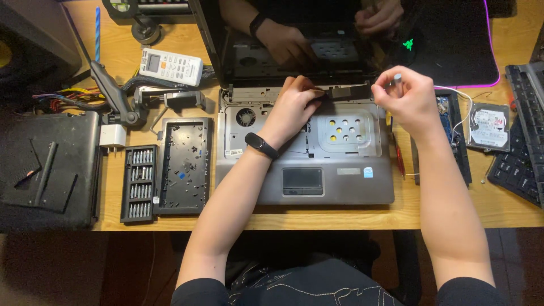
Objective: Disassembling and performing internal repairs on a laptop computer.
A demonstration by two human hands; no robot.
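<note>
A wooden desk (pixel 340 218) fills the room's middle, and squarely on it lies a grey laptop (pixel 340 181) with its keyboard taken out, so the bare metal tray, the fan (pixel 245 117) and a plate with yellow dots (pixel 345 131) show. The dark screen stands up behind and mirrors both hands. Along the hinge edge sits a narrow black strip cover (pixel 348 92), and that is where the work is: the left hand (pixel 292 110), a black band at its wrist, curls closed with its fingertips pinching the strip's left end, while the right hand (pixel 405 96) is bunched into a loose fist around a slim screwdriver (pixel 397 77), only its grey cap showing above the thumb, just off the strip's right end. To my eye the strip is being worked at its fastening; the next move would want the tip seated true and the strip held steady. Left of the laptop lie an open black bit case (pixel 139 182) and its lid tray (pixel 184 165), a white remote (pixel 171 66) farther back. To the right rests a bare hard drive (pixel 488 126) beside a removed keyboard (pixel 518 167).
</note>
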